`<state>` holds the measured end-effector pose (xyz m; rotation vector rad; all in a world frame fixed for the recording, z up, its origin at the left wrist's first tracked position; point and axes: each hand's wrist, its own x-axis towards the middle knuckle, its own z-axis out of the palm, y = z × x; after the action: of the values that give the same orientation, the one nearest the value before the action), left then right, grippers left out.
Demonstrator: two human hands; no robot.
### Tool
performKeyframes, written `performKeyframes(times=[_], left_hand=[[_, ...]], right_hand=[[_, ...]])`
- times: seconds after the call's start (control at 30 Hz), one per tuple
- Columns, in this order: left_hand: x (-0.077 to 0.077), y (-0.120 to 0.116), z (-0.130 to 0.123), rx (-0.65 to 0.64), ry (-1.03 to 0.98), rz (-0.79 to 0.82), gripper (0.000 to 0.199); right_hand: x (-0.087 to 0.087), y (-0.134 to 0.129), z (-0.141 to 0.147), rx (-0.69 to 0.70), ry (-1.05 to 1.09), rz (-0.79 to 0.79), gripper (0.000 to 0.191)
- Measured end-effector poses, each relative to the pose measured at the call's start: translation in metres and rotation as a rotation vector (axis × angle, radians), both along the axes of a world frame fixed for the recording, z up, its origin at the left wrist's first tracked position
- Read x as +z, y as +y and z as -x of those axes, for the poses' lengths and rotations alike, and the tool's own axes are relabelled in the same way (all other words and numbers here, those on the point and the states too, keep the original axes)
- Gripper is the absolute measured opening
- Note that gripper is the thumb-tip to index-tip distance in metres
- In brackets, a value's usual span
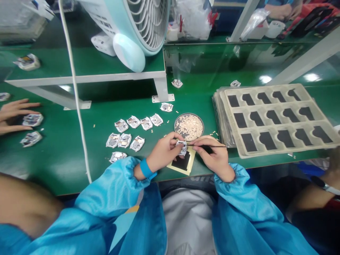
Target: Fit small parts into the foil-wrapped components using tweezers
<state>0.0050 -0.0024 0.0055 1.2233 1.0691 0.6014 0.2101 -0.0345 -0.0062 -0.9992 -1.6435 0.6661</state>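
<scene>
casing point(181, 148) pinched in the left hand point(165, 151) lies at nine o'clock from the right hand point(215, 157), clamped on a nine-to-three rod point(206, 146).

White casing point(182, 148), dark tool point(209, 146) at edge

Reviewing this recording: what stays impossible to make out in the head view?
All in the head view:
Tip of the tool: too small to tell whether it touches the case.
Part of the case: covered by the left hand.
Pale pieces: too small to tell apart.
Fan: top cut off by the upper edge.
Co-worker's hand: cut off by the left edge.
</scene>
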Motion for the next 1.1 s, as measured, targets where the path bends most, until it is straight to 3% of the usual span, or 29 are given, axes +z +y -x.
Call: performKeyframes(times=[0.5,0.7,0.87,1.1], left_hand=[[0.001,-0.002,0.0,0.004,-0.013,0.01,0.02],[0.002,-0.002,0.001,0.016,-0.202,0.018,0.024],[0.01,-0.002,0.002,-0.057,-0.359,0.109,0.032],[0.013,0.0,0.004,-0.128,-0.334,0.203,0.038]], right_hand=[[-0.002,-0.004,0.0,-0.046,0.002,0.029,0.019],[-0.002,-0.005,0.001,-0.006,0.056,-0.011,0.025],[0.002,-0.003,0.002,0.021,0.077,-0.064,0.029],[0.003,-0.002,0.001,0.033,0.077,-0.064,0.028]])
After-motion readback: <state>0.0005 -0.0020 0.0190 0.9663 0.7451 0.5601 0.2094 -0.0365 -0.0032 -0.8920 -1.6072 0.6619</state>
